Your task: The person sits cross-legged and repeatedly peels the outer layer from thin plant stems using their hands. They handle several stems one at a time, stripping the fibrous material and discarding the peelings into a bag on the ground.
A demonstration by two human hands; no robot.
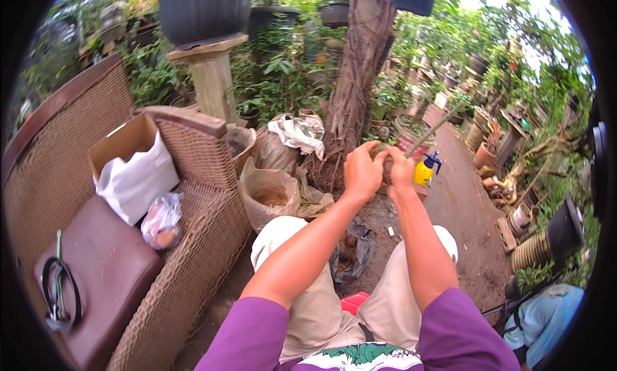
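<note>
Both arms reach out over my knees, and the two hands meet in front of the tree trunk. My left hand and my right hand grip a thin greenish-brown plant stem. From the right hand its long end slants up and away to the right; the gripped part is mostly hidden by fingers. Just right of that hand stands a yellow pump spray bottle with a dark blue head. On the ground between my legs lies an opened dark plastic bag with brown fibrous material in it.
At left is a wicker sofa bearing a cardboard box, a knotted plastic bag and a coiled black cable or strap. A translucent bag with fibrous contents stands beside it. Potted plants line the right path; a person is lower right.
</note>
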